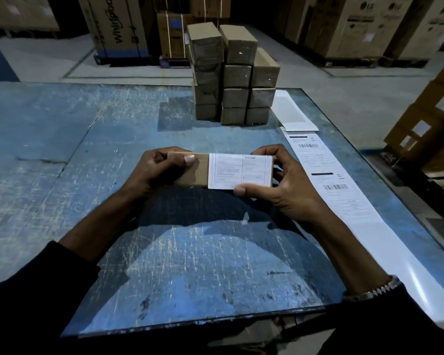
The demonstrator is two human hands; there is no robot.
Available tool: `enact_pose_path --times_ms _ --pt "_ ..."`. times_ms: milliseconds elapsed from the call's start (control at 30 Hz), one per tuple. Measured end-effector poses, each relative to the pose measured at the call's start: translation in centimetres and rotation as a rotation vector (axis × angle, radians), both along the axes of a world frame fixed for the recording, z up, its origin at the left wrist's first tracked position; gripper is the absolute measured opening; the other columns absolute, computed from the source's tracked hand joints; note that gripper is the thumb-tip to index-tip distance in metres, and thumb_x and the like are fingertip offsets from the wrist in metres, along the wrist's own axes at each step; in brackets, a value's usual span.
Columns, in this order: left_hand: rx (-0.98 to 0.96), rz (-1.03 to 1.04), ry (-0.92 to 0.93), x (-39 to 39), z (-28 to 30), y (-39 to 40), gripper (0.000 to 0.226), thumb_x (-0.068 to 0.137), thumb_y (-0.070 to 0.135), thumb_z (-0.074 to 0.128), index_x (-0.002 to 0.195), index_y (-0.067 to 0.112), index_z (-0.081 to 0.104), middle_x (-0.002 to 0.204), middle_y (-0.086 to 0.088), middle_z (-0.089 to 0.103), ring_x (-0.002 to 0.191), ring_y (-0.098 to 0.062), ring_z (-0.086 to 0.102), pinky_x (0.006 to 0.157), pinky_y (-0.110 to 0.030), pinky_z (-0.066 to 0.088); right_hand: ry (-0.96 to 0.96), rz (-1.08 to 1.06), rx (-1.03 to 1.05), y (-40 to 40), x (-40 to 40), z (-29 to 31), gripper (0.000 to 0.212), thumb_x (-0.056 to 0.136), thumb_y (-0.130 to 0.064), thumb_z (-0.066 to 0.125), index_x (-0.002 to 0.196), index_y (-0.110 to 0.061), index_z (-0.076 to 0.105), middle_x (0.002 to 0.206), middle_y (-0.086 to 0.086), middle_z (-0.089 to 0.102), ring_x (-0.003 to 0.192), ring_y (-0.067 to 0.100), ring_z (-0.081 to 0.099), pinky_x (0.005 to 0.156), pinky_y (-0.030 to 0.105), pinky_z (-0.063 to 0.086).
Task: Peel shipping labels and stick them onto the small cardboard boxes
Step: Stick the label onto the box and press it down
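I hold a small cardboard box (pixel 190 171) above the middle of the blue table (pixel 87 160). My left hand (pixel 154 172) grips its left end, thumb on the top face. A white shipping label (pixel 240 171) covers the right half of the box top. My right hand (pixel 280 180) grips the right end, thumb at the label's near edge and fingers curled behind. A long white strip of labels (pixel 328 180) with barcodes lies along the table's right side.
A stack of several small taped cardboard boxes (pixel 235 78) stands at the table's far edge. An empty white backing sheet (pixel 291 111) lies right of it. Large appliance cartons (pixel 118 24) line the floor behind, and labelled boxes (pixel 428 116) are piled at right.
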State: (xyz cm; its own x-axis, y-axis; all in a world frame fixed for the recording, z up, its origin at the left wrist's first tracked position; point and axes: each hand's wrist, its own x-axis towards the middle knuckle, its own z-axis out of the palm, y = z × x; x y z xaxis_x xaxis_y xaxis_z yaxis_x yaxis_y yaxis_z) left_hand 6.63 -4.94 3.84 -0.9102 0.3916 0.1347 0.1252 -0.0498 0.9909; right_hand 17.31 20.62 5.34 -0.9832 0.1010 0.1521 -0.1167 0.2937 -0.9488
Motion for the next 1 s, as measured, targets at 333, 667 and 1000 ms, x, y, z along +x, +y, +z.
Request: enact_pose_path --times_ms 333,667,1000 --pt "-0.027 -0.006 0.026 -0.3 0.0 -0.5 0.049 0.065 0.059 0.089 0.097 0.022 0.084 0.095 -0.007 0.077 0.091 -0.022 0.071 0.082 -0.037 0.054 -0.096 0.096 -0.112 0.4 -0.7 -0.2 0.074 0.059 -0.061 0.095 0.119 -0.032 0.062 0.118 -0.003 0.075 0.113 0.015 0.071 0.098 0.040 0.060" --pt "-0.051 0.021 -0.033 0.3 0.2 0.1 0.064 0.058 0.065 0.090 0.090 0.011 0.079 0.087 -0.011 0.068 0.084 -0.025 0.061 0.077 -0.036 0.043 -0.068 -0.018 -0.128 -0.6 -0.2 -0.2 0.064 0.064 -0.031 0.098 0.115 -0.012 0.064 0.112 0.003 0.078 0.099 0.013 0.076 0.080 0.036 0.066" --pt "-0.232 0.199 0.057 1.4 -0.3 2.3 0.064 0.072 0.089 0.069 0.116 0.043 0.069 0.109 0.015 0.074 0.104 -0.011 0.072 0.098 -0.056 0.059 0.042 -0.112 0.013 -0.2 -1.0 -1.1 0.074 0.056 -0.036 0.106 0.116 -0.027 0.063 0.118 -0.009 0.073 0.107 0.004 0.071 0.089 0.034 0.064"
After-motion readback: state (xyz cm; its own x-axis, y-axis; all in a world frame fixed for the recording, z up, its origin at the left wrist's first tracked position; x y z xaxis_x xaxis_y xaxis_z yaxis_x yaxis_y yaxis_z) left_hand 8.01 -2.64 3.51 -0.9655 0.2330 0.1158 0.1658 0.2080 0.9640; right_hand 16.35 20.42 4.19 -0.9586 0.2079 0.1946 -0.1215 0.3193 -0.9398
